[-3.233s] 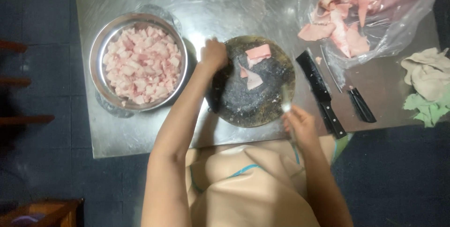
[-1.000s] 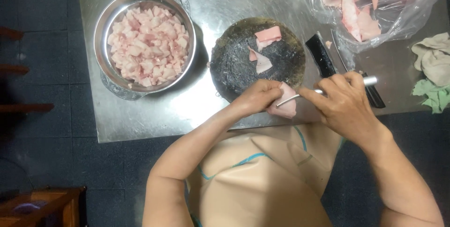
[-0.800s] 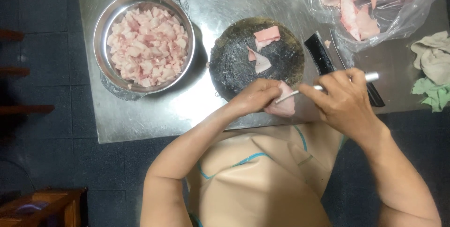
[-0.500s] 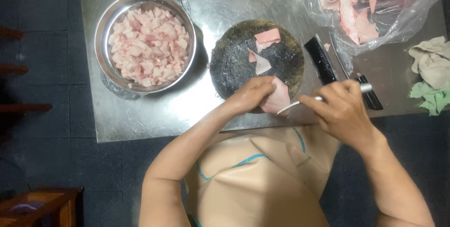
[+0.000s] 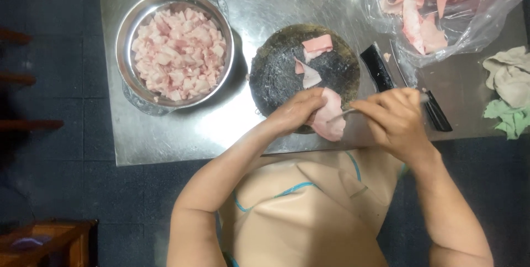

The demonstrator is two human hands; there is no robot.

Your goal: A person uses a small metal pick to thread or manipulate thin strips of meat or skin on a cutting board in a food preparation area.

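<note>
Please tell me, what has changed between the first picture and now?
The left hand left the board's far side and took hold of a meat slice at the near edge. The right hand rose and brought its knife to it. Steel bowl, dark board and bag stayed.

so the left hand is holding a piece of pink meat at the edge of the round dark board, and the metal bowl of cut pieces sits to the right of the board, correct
Not quite. The head view shows the metal bowl of cut pieces to the left of the round dark board, not the right. The rest stands: the left hand holds the piece of pink meat at the board's near edge.
</note>
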